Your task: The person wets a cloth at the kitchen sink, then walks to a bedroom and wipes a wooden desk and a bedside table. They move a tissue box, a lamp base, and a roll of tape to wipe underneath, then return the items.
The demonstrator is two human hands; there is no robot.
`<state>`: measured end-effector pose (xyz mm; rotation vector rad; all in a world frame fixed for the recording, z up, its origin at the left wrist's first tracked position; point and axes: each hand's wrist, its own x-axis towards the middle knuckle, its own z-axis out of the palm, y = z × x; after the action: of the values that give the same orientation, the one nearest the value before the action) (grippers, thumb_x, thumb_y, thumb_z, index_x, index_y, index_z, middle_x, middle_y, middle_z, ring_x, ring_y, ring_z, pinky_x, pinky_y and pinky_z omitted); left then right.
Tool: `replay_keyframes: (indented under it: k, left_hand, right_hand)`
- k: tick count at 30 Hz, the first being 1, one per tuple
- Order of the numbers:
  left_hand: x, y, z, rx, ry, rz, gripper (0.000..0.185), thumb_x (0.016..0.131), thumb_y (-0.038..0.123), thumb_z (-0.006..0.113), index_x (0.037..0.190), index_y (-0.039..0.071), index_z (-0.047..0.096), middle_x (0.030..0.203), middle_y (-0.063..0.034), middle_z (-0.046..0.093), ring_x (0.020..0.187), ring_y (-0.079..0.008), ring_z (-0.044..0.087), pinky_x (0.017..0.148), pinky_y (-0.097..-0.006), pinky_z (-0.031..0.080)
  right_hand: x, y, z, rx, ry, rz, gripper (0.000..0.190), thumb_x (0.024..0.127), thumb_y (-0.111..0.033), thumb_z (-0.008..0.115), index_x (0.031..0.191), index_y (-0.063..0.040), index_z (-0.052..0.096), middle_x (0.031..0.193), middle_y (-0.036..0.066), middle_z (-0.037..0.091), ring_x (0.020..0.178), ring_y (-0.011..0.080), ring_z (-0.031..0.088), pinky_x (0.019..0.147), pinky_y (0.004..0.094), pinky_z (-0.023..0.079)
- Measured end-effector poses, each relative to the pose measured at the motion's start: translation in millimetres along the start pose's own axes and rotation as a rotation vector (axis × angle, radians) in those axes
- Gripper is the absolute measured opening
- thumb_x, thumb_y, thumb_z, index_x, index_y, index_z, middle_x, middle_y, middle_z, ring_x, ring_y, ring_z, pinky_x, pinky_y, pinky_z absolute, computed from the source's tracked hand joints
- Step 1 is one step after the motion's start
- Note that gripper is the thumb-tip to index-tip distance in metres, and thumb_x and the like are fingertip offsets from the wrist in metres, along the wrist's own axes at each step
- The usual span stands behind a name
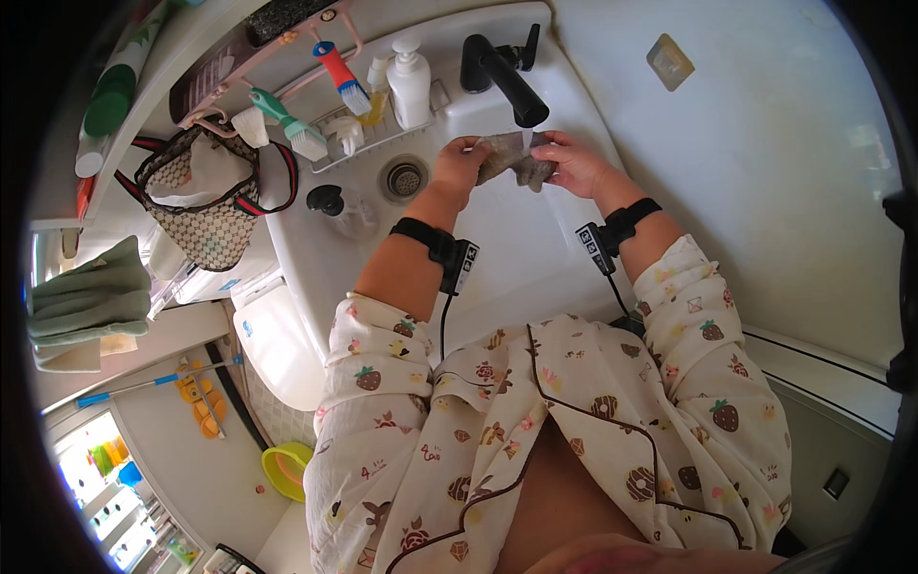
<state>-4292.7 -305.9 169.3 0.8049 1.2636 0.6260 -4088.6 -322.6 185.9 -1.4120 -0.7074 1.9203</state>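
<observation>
A wet grey-brown cloth is stretched between my two hands above the white sink basin. My left hand grips its left end. At the other end my right hand pinches the fabric, with a part hanging down below the fingers. Water runs from the black faucet onto the cloth. The faucet's spout is just above my hands. Down in the basin, left of my left hand, lies the metal drain.
A wire rack behind the basin holds a white pump bottle. Brushes with a red-blue handle and a green handle hang nearby. A clear dispenser with black pump stands at left, near a patterned bag and a toilet lid.
</observation>
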Motion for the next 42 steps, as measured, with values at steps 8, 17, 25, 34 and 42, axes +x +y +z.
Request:
replay_keyframes:
  k: [8,17,25,34,42]
  left_hand:
    - [-16.0,5.4,23.9,-0.194,-0.149,-0.315,0.053,0.089,0.040,0.045,0.132,0.015,0.029,0.130,-0.0130,0.031,0.108,-0.0333,0.043,0.092,-0.0552,0.035]
    - [0.3,-5.8,49.1,-0.675,-0.260,0.066,0.026,0.093,0.025,0.038,0.109,0.006,0.045,0.107,-0.0075,0.052,0.099,-0.0211,0.052,0.088,-0.0358,0.041]
    - [-11.8,18.1,31.2,-0.425,-0.431,-0.068,0.044,0.089,0.040,0.039,0.117,0.007,0.043,0.119,-0.0059,0.048,0.112,-0.0212,0.045,0.095,-0.0397,0.033]
    - [-28.7,12.3,-27.3,-0.311,-0.201,-0.025,0.067,0.087,0.047,0.036,0.138,0.008,0.017,0.146,-0.0048,0.010,0.134,-0.0291,0.001,0.106,-0.0428,0.004]
    - [-44.3,0.7,-21.8,-0.462,-0.211,-0.121,0.042,0.088,0.032,0.043,0.122,0.010,0.043,0.126,-0.0043,0.041,0.116,-0.0222,0.033,0.101,-0.0400,0.023]
  right_hand:
    - [2.6,-3.1,15.0,0.217,-0.048,-0.088,0.033,0.075,-0.012,0.065,0.105,-0.008,0.051,0.098,0.004,0.054,0.093,0.0170,0.052,0.081,0.0316,0.042]
    - [5.0,-2.5,21.5,-0.068,0.077,-0.143,0.044,0.078,-0.029,0.061,0.115,-0.008,0.047,0.112,0.007,0.050,0.104,0.0192,0.047,0.085,0.0354,0.041]
    - [0.9,5.7,32.2,0.372,-0.145,0.130,0.030,0.086,-0.021,0.053,0.114,-0.011,0.046,0.112,0.011,0.050,0.105,0.0291,0.051,0.082,0.0390,0.048]
    - [12.3,-8.6,40.7,0.468,0.050,0.154,0.026,0.075,-0.012,0.064,0.091,-0.014,0.044,0.080,0.004,0.046,0.069,0.0161,0.044,0.053,0.0244,0.039]
    - [11.9,-7.4,49.6,0.232,0.006,0.075,0.028,0.072,-0.006,0.064,0.083,-0.014,0.040,0.076,0.005,0.046,0.065,0.0140,0.045,0.048,0.0242,0.037]
